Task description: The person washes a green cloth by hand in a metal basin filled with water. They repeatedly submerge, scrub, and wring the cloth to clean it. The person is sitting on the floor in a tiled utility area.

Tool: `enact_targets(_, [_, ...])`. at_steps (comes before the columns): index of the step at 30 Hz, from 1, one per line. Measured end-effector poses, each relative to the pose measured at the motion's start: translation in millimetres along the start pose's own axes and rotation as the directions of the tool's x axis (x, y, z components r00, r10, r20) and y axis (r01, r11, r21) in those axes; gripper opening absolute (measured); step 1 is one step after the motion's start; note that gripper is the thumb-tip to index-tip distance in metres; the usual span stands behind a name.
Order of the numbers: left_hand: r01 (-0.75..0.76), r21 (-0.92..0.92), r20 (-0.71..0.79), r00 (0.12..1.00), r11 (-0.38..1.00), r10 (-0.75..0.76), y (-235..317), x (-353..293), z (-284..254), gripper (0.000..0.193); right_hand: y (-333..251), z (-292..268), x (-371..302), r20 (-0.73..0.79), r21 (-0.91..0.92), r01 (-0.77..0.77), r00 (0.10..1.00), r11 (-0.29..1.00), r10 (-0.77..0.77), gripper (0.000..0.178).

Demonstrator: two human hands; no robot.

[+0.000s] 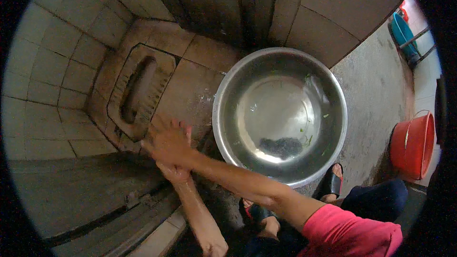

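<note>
The right hand [167, 143] is laid flat on top of the left hand [175, 171], palm down, with its fingers stretched out and slightly fanned toward the upper left. The two hands are pressed together, and nothing is seen held between them. Most of the left hand is covered by the right; only its heel and wrist show just below, so the set of its fingers cannot be told. Both forearms look wet, the right one crossing over from a pink sleeve [352, 233].

Just to the right of the hands, a large steel basin [223, 114] is set on the floor, close to them but not touched. A little water lies in it, with a dark clump [282, 146] near its lower edge and small green scraps [307, 139] scattered on its wall.

Directly beyond the fingertips, up and to the left, a squat toilet pan [138, 90] is sunk into the tiled floor. Below and right of the hands, feet in black sandals [330, 185] are seen beside the basin. Well away to the right, a red bucket [412, 145] stands, with a blue tub [402, 31] farther off.
</note>
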State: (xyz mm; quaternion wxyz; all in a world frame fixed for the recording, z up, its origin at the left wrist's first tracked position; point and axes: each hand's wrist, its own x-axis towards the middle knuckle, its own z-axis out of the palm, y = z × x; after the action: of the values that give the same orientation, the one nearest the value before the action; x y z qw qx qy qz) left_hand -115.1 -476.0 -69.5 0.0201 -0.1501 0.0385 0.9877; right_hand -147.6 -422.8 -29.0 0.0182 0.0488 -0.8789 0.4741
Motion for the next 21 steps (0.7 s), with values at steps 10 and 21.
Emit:
enact_targets(10, [-0.215, 0.439, 0.425, 0.905, 0.872, 0.010, 18, -8, -2, 0.066, -23, -7, -3, -0.044, 0.086, 0.112, 0.993, 0.990, -0.109, 0.056])
enact_targets(21, [-0.247, 0.265, -0.234, 0.921, 0.932, 0.311, 14, 18, 48, 0.069, -22, 57, -28, -0.249, 0.112, 0.309, 0.929, 0.944, -0.274, 0.050])
